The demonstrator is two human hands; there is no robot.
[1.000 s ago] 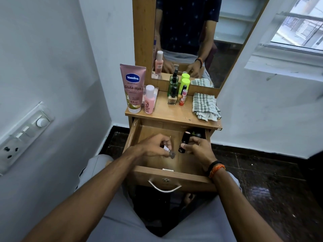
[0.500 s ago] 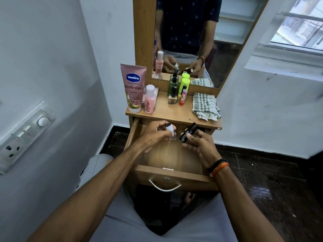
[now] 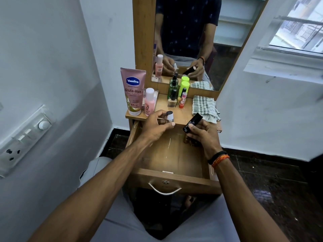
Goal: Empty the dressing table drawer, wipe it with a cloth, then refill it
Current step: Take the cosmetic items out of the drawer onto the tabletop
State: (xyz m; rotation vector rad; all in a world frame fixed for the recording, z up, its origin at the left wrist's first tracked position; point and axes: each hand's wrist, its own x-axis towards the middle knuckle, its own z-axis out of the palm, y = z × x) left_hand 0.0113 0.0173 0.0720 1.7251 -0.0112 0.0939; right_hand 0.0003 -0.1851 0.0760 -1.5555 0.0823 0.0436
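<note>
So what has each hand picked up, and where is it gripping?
The left hand pinches a small dark-capped bottle around its body. The right hand grips a black tube by its lower end.

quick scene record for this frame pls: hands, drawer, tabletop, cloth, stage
left hand: holds small white-capped bottle
right hand: holds black tube
drawer: pulled open, visible floor bare
tabletop: Vaseline tube, pink bottle, green pump bottle, all upright
checked cloth: folded at right, untouched
stage: emptying
</note>
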